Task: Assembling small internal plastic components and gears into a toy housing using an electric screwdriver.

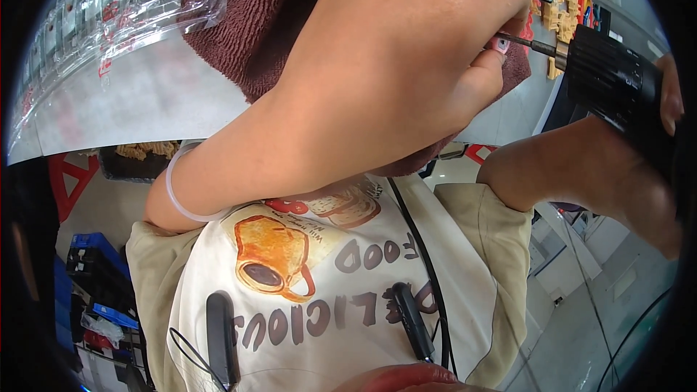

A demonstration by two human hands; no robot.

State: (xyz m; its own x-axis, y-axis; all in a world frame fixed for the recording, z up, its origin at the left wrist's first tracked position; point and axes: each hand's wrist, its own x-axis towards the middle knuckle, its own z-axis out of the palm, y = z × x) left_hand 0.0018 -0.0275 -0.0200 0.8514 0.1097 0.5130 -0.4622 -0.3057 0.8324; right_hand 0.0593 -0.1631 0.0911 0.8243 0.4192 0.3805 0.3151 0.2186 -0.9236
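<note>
Across the middle of the view reaches my left hand point(406, 51), its fingers pinched together over a brown towel point(250, 36). A small pink-and-white spot point(501, 44) shows at the fingertips; whether it is a held part or a nail I cannot tell. The thin metal bit point(535, 45) of a black electric screwdriver point(613, 69) points leftward and reaches this pinch. At the right rim my right hand point(669, 98) is wrapped round the screwdriver body, partly lost in the dark edge. My left hand hides whatever lies beneath its palm.
Clear plastic trays point(156, 11) lie at the far left on the pale table point(145, 116). Tan pieces point(563, 7) are piled at the far right. A dark bin point(131, 163) holds similar pieces below the table edge. A black cable point(425, 247) hangs down my front.
</note>
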